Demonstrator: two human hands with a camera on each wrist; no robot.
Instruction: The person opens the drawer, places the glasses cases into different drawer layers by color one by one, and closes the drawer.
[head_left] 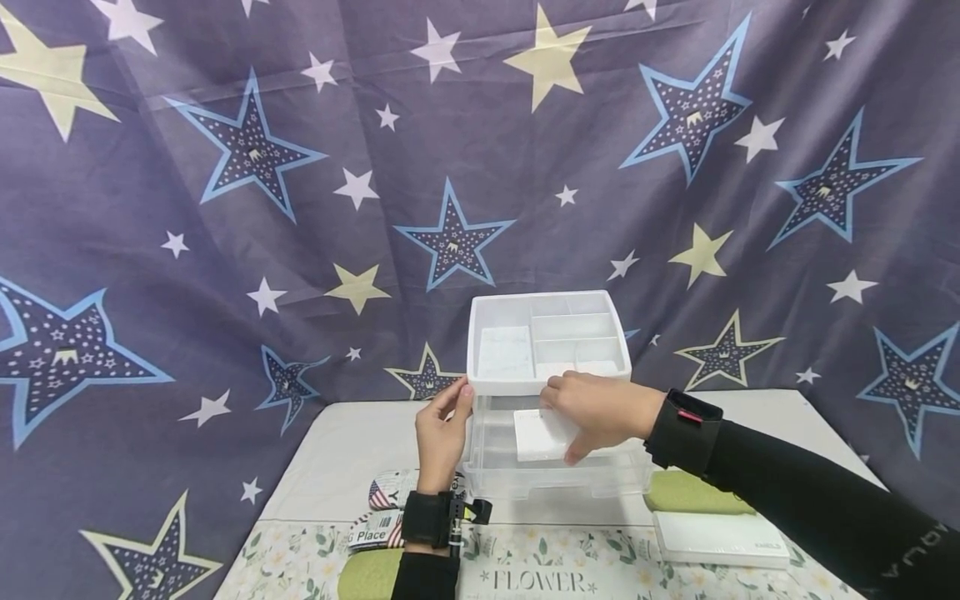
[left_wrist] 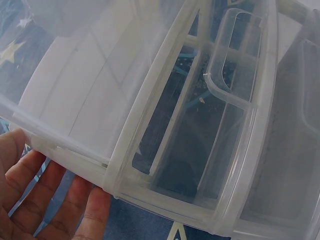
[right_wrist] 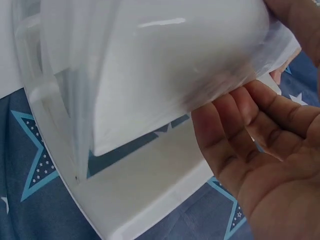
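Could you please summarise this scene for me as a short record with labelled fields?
Main object: clear plastic drawer organiser with a white compartmented top tray
Left hand: touches the organiser's left side
Right hand: holds a white, flat rectangular item at the organiser's front
Right side: rolled green bundle; white rectangular box
Surface: white table with a floral mat reading "FLOWER"
Backdrop: purple-grey star-patterned curtain

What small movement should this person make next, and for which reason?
I would probably lower the white packet slightly with the right hand, while the left hand steadies the drawer unit. The right hand pinches the packet, which seems to be over the clear drawer in the head view, and the left hand touches the unit's side.
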